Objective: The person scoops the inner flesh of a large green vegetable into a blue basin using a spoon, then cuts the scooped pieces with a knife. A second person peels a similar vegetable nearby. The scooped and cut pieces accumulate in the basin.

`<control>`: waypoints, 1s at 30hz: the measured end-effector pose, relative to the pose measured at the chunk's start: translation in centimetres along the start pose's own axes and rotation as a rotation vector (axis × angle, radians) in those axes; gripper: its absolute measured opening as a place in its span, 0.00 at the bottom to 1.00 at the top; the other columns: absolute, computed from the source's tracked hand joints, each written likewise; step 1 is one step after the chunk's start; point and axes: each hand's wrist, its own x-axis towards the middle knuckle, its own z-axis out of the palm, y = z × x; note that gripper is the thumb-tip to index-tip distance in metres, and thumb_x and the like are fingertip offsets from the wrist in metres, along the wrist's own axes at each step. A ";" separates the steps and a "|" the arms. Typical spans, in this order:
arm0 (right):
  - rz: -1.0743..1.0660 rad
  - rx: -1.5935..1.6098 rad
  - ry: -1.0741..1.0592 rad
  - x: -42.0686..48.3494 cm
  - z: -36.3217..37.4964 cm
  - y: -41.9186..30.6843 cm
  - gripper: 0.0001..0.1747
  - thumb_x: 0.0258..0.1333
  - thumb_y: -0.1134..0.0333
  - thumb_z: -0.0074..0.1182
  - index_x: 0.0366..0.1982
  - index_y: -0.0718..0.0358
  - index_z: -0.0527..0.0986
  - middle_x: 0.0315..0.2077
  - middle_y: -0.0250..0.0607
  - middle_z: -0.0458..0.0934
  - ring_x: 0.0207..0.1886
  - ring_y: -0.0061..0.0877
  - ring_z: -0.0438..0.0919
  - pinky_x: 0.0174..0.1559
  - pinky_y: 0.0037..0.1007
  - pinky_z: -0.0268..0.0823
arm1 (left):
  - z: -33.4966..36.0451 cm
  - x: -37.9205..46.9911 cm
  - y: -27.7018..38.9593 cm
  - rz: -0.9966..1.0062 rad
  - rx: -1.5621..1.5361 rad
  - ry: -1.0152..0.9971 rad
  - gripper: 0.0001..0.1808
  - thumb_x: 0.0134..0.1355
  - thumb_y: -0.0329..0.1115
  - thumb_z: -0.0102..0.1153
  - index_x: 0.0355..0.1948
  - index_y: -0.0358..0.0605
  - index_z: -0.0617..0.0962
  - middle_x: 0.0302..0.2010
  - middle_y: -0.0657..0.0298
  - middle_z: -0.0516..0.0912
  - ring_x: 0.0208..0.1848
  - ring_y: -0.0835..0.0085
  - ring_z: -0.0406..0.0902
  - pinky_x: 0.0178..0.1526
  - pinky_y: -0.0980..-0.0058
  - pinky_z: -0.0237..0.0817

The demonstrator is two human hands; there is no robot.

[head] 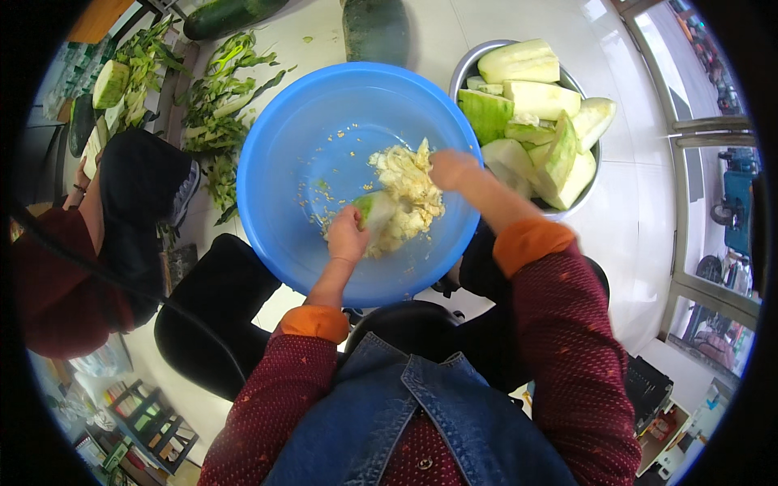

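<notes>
My left hand (347,236) grips a piece of winter melon (378,212) with green at one end, low inside a blue plastic basin (292,103). Beside that piece lies a heap of pale, seedy melon pulp (407,176), with loose seeds scattered over the basin floor. Over the right side of the basin is my right hand (453,170), its fingers curled at the pulp's edge; blur hides whether anything is in them. A metal bowl (471,58) to the right of the basin is heaped with peeled melon chunks (541,100).
Whole dark green melons (377,30) lie beyond the basin. Green peelings (219,115) cover the floor at left, where another person's hand (82,176) holds a pale melon piece. A glass door frame (674,152) stands at right. A dark cable crosses the lower left.
</notes>
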 end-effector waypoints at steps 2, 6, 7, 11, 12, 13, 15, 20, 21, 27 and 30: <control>-0.095 0.032 0.242 -1.8 -2.4 1.5 0.17 0.52 0.66 0.43 0.41 0.59 0.77 0.41 0.44 0.78 0.46 0.38 0.76 0.48 0.35 0.67 | 0.0 -0.5 -0.4 0.046 0.060 0.058 0.12 0.40 0.24 0.58 0.27 0.44 0.70 0.26 0.57 0.74 0.31 0.57 0.73 0.35 0.63 0.65; -0.264 0.306 0.067 -7.8 -7.6 6.5 0.17 0.55 0.61 0.44 0.42 0.60 0.75 0.36 0.41 0.79 0.41 0.30 0.76 0.45 0.32 0.67 | 0.0 -0.9 -1.5 0.108 0.127 0.086 0.12 0.40 0.25 0.58 0.27 0.44 0.69 0.25 0.57 0.74 0.31 0.57 0.73 0.35 0.64 0.65; -0.220 0.434 0.072 -9.8 -8.1 7.7 0.17 0.56 0.61 0.44 0.43 0.61 0.75 0.35 0.39 0.79 0.39 0.27 0.76 0.44 0.30 0.67 | 0.0 -1.0 -1.8 0.130 0.139 0.089 0.12 0.40 0.25 0.58 0.27 0.44 0.69 0.25 0.57 0.74 0.31 0.57 0.73 0.35 0.63 0.65; -0.082 0.821 0.222 -17.3 -5.1 13.4 0.16 0.59 0.64 0.44 0.46 0.64 0.73 0.32 0.35 0.79 0.37 0.20 0.75 0.43 0.24 0.67 | -0.1 -0.4 -2.8 0.174 0.155 0.051 0.12 0.40 0.24 0.58 0.27 0.44 0.70 0.26 0.56 0.74 0.30 0.56 0.73 0.35 0.64 0.65; -0.083 0.857 0.315 -18.7 -3.2 15.2 0.17 0.60 0.64 0.44 0.47 0.65 0.72 0.32 0.34 0.79 0.38 0.19 0.74 0.43 0.22 0.66 | -0.1 -0.2 -2.9 0.163 0.148 0.045 0.12 0.40 0.24 0.58 0.27 0.44 0.70 0.26 0.56 0.74 0.30 0.57 0.73 0.34 0.64 0.65; -0.067 1.029 0.460 -19.8 -0.5 16.8 0.16 0.60 0.64 0.44 0.46 0.65 0.72 0.33 0.34 0.79 0.36 0.18 0.74 0.42 0.21 0.66 | -0.1 0.0 -2.9 0.170 0.182 0.024 0.12 0.40 0.24 0.58 0.27 0.44 0.70 0.25 0.57 0.74 0.29 0.58 0.73 0.34 0.65 0.65; 0.224 1.174 0.681 -21.2 6.2 19.3 0.15 0.60 0.63 0.46 0.42 0.65 0.74 0.29 0.35 0.79 0.32 0.18 0.73 0.35 0.21 0.65 | 0.1 0.0 -2.7 0.149 0.204 0.004 0.13 0.40 0.25 0.59 0.27 0.44 0.69 0.24 0.58 0.73 0.28 0.61 0.72 0.34 0.65 0.65; 0.731 0.971 0.564 -24.4 26.6 20.4 0.16 0.54 0.60 0.48 0.36 0.65 0.76 0.26 0.44 0.81 0.34 0.31 0.80 0.40 0.30 0.69 | -0.4 -0.2 -2.4 0.100 0.193 -0.012 0.15 0.40 0.26 0.61 0.27 0.44 0.68 0.24 0.58 0.72 0.31 0.59 0.71 0.36 0.64 0.64; 0.796 0.920 0.527 -24.7 30.5 19.8 0.16 0.52 0.59 0.50 0.35 0.65 0.76 0.27 0.45 0.81 0.35 0.34 0.80 0.41 0.32 0.69 | -0.4 -0.2 -2.4 0.105 0.196 -0.025 0.15 0.40 0.26 0.61 0.27 0.44 0.68 0.25 0.58 0.72 0.31 0.60 0.71 0.37 0.64 0.64; 0.911 1.275 0.441 -21.3 45.4 17.8 0.24 0.45 0.59 0.56 0.42 0.67 0.73 0.34 0.50 0.79 0.41 0.40 0.78 0.46 0.34 0.68 | -0.9 -0.4 -2.2 0.121 0.219 -0.028 0.14 0.42 0.26 0.61 0.28 0.43 0.68 0.26 0.58 0.72 0.31 0.61 0.71 0.36 0.66 0.65; 0.924 1.409 0.644 -16.5 48.2 18.4 0.24 0.45 0.61 0.56 0.44 0.67 0.72 0.33 0.51 0.79 0.41 0.41 0.78 0.46 0.35 0.68 | -0.9 -0.6 -2.3 0.112 0.216 -0.020 0.12 0.43 0.26 0.61 0.29 0.42 0.70 0.26 0.59 0.73 0.30 0.62 0.73 0.36 0.67 0.66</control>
